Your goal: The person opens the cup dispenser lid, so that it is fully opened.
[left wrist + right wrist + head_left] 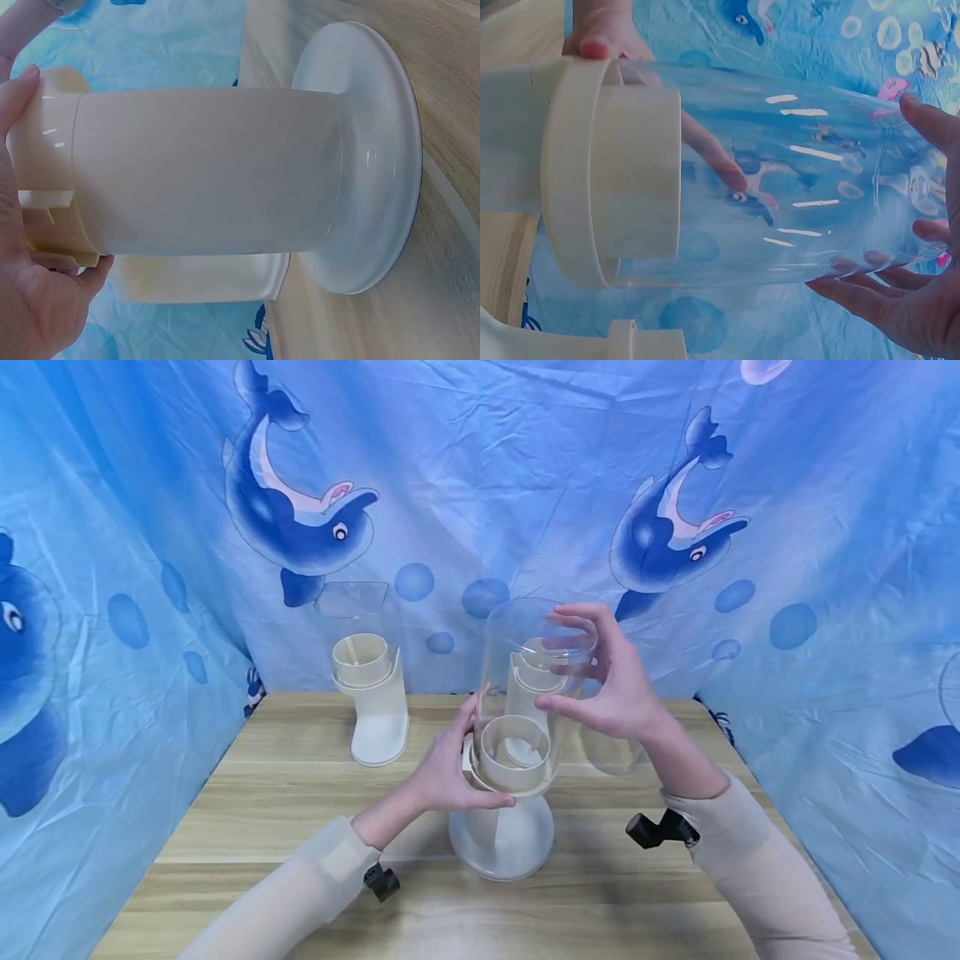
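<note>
In the middle of the head view we see the left hand [450, 772] grasping the cream collar [574, 172] at the top of a white stand [498, 839], its thumb along the near side of the collar; the right wrist view shows one of its fingers stretched past the far side of a clear cylinder [795, 172]. That cylinder rises upright from the collar, its lower end around the inner cream ring [637, 172], though we cannot tell whether it is fully seated. The right hand [611, 685], right of centre, grasps the cylinder near its upper rim, thumb on one side and curved fingers on the other. Under the collar, the stand's wide round base rests on the wooden table [300, 827]. Left of centre we find a second stand [378, 718], with a clear container [352, 602] on top. Through the cylinder we make out a third stand [523, 693] farther back, and just right of it a clear vessel [611, 752] on the table, partly hidden by the right hand. Across the top hangs a blue backdrop [487, 460] printed with dolphins [300, 518].
</note>
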A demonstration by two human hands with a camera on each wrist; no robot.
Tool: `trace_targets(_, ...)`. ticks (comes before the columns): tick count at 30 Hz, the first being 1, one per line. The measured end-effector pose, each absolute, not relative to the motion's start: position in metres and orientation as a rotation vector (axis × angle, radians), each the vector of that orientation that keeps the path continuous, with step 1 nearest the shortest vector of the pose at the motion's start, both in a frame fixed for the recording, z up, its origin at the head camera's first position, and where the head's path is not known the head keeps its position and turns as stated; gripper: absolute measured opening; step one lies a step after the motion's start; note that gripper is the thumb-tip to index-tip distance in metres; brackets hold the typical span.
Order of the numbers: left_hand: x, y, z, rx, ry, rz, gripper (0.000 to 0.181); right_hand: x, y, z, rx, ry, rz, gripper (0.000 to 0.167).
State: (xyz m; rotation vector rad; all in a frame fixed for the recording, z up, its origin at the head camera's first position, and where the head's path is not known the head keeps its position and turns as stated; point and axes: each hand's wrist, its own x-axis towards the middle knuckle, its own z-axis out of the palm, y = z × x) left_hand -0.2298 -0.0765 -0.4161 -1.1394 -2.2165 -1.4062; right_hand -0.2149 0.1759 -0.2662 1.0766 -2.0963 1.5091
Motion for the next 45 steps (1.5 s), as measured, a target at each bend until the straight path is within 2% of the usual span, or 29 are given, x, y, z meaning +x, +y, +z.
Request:
trace_targets(15, -0.231, -0.076, -0.417, -1.132, -2.226, -1.383, 0.149, -0.206, 0.174, -0.265, 1.084, -2.080, 1.396, 0.103)
trace_targets(31, -0.234, -0.078, -0.413, -1.126, -2.258, -1.383, 0.150, -0.218, 0.176, -0.263, 0.993, -2.091, 1.501, 0.098)
trace_targets(45, -0.235, -0.080, -0.416, -1.124, -2.264, -1.363, 0.153, -0.209, 0.173, -0.261, 1.075, -2.041, 1.361, 0.101)
